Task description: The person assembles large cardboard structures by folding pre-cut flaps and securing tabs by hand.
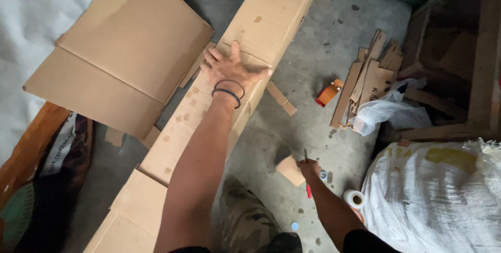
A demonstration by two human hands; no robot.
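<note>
A long brown cardboard box (271, 13) runs diagonally across the concrete floor. My left hand (232, 67) lies flat and spread on its top face, with dark bands around the wrist. Lower right, my right hand (309, 168) is closed around a small knife with a red handle (308, 190), its blade pointing up. A small piece of cardboard (290, 170) sits just left of that hand. A roll of tape (355, 199) stands on the floor to the right of my right forearm.
A large flattened cardboard sheet (125, 49) leans at the left of the box. Cardboard offcuts (365, 78), an orange tape dispenser (329, 93), a white plastic bag (383, 112), a big white woven sack (433, 195) and wooden boards (480, 49) crowd the right side.
</note>
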